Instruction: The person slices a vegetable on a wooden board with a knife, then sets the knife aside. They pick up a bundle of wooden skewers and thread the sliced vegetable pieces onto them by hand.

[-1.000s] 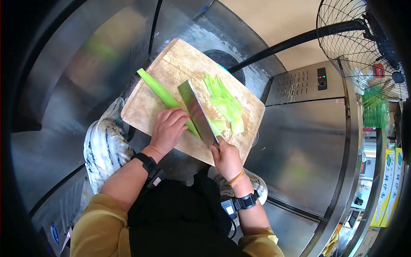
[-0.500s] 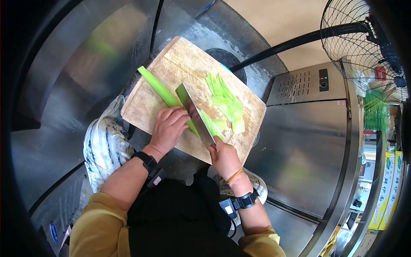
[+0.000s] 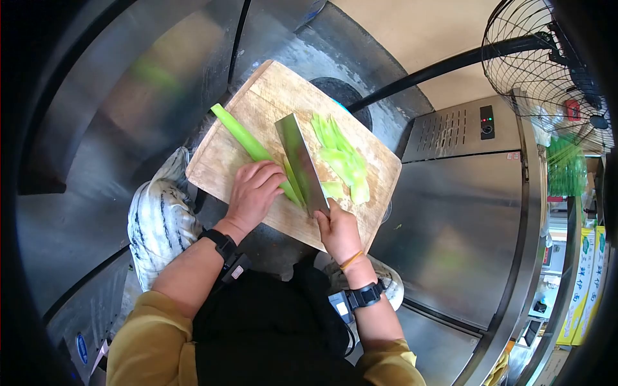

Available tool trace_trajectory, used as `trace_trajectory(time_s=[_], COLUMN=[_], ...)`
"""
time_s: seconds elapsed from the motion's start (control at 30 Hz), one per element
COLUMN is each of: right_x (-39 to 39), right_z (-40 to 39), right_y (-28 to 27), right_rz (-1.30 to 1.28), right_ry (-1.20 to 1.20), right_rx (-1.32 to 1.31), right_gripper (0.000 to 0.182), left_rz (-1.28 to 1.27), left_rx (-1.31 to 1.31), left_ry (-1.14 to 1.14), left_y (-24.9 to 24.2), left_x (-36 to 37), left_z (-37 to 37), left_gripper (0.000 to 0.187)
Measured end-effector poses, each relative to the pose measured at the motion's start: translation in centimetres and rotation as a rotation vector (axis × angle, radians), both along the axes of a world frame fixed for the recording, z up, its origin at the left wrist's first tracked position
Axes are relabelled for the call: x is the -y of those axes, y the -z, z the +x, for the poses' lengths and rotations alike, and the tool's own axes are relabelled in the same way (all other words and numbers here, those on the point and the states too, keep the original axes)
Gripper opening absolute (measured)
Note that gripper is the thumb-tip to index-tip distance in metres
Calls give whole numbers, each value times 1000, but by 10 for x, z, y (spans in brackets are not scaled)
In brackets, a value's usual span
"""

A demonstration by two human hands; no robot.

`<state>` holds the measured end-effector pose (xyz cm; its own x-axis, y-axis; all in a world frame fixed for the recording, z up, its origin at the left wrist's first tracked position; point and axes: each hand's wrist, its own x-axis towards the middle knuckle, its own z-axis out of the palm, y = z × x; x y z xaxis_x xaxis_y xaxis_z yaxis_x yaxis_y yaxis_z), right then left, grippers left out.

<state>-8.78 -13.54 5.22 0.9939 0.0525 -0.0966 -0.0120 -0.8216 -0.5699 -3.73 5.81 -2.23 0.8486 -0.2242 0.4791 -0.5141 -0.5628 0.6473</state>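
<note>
My left hand (image 3: 254, 193) presses its bent fingers onto a long, pale green peeled stalk (image 3: 241, 134), which lies at a slant on a wooden cutting board (image 3: 273, 83). A cleaver (image 3: 300, 161) is gripped by the handle in my right hand (image 3: 341, 233). Its broad blade stands beside the stalk, close to my left fingertips, leaning so that its flat face shows. A narrow green strip shows between blade and stalk. To the right of the cleaver lie several thin green slices (image 3: 346, 164), partly overlapping. The blade hides part of the cut pieces.
A steel cabinet (image 3: 450, 225) with a small control panel (image 3: 487, 122) stands right of the board. A black wire fan (image 3: 534, 58) on a pole (image 3: 438, 74) is at upper right. My knee in patterned trousers (image 3: 161, 219) is by the board's left corner.
The cleaver has shifted slightly right and turned, showing more of its blade face. My right hand moved a little right with it. My left hand stays on the stalk.
</note>
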Motion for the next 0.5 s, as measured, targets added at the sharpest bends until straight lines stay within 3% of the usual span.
trace_trajectory(time_s=[0.2,0.5], right_x=[3,1], right_z=[-13,-12], right_y=[-19,-18], right_rz=[-151,-182], right_ry=[-85,-75], right_rx=[-125,-166], right_gripper=[19,20], left_rz=[43,9], left_rx=[4,1], left_ry=[9,-9], left_y=[3,2], left_x=[1,1], left_z=[1,1], left_gripper=[32,27])
